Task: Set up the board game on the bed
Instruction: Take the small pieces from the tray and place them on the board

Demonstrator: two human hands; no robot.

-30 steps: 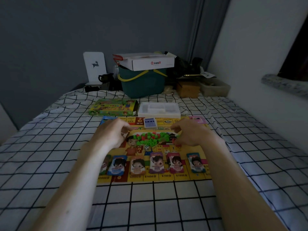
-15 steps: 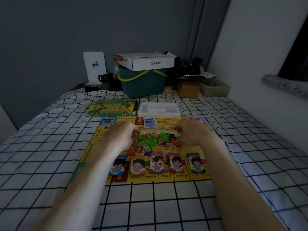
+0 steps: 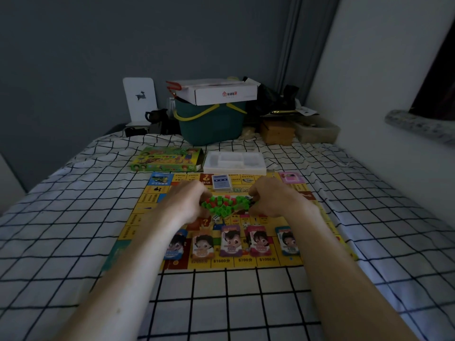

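While curled fingers of the left hand [image 3: 187, 205] and right hand [image 3: 269, 200] cup a pile of green and red houses [image 3: 225, 206] from either side, both forearms stretch forward over the game board [image 3: 145, 205] on the checked bedsheet [image 3: 73, 217].

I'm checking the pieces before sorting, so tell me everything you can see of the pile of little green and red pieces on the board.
The pile of small green and red plastic-looking blocks lies heaped at the middle of the yellow game board, mostly green with some red mixed in. The left hand and right hand flank it, curled fingers at its edges. A white die sits just in front.
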